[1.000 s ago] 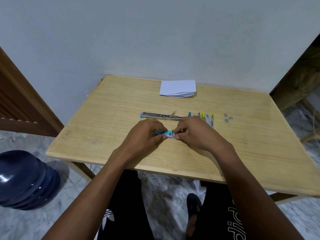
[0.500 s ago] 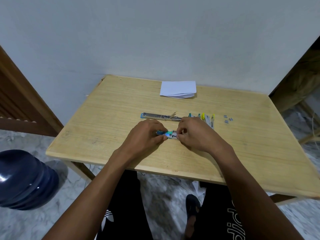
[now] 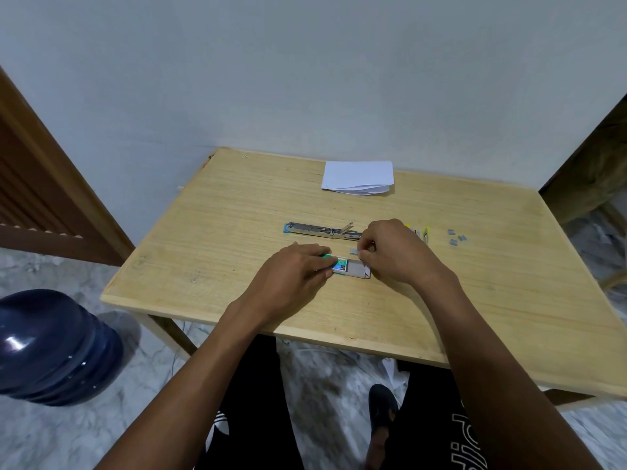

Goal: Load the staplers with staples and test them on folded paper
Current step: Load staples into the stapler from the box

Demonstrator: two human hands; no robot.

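Floor at far left carries a dark blue water jug (image 3: 51,347), well apart from the work. On the wooden surface (image 3: 203,266), the left hand (image 3: 291,271) lies low with its fingers (image 3: 322,262) curled round the green staple box (image 3: 340,265). This pins the box flat, presumably so that the grey inner tray (image 3: 359,269), standing drawn out to the right, can be emptied with the other hand. Beyond the box lies an opened stapler (image 3: 319,230), spread out flat, evidently to receive staples. Folded paper (image 3: 358,179) sits at the far edge by the wall, out of the way until testing. Just above the tray, the right hand (image 3: 398,254) pinches a short staple strip (image 3: 354,251) between thumb and fingertips, held free of the box. Behind that hand, yellow staplers (image 3: 425,230) show only in part; their number cannot be told. Loose staple pieces (image 3: 456,238) lie further right. Judgement: loading is at an early stage.
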